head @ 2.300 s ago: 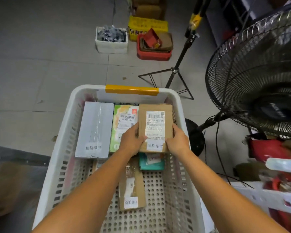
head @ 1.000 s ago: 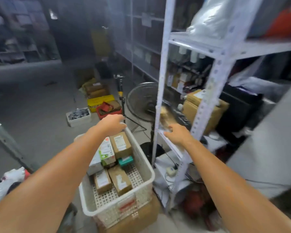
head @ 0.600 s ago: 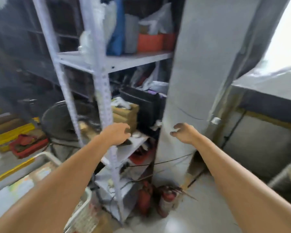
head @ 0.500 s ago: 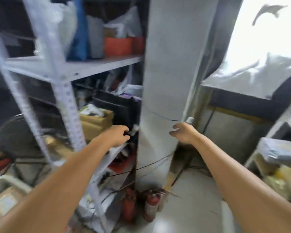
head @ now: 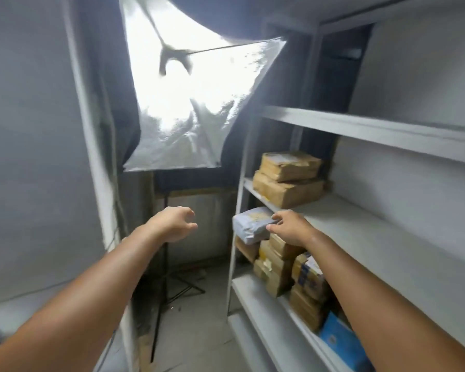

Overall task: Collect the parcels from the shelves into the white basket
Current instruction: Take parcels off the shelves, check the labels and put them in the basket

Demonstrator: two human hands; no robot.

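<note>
Plainly the person was mid-pick at the shelves [head: 387, 245], which ran along the outer side of the right hand [head: 293, 228]. That hand reached forward to a grey parcel [head: 249, 224] that jutted off the shelf's front corner, right at its fingertips. The fingers lay over the parcel's near end and the thumb sat against its side, so it looked to be pinching the bag, though motion blur left the firmness of that hold uncertain. Taking the soft bag by its overhanging end made sense, since that part was nearest and free of the boxes. The left hand [head: 172, 224] hung in the air to the left of the right one and level with it, fingers loosely curled and holding nothing, well placed to support the parcel once it left the shelf. Two brown boxes [head: 287, 178] sat stacked above and beyond the right hand. More boxes [head: 277, 267] were piled directly beneath it, and a blue parcel [head: 338, 342] lay under the right forearm. A lit lamp shade [head: 193, 103] on a stand [head: 160, 304] stood beyond the left hand. The white basket was nowhere in view, so the carry back to it was not yet begun.
</note>
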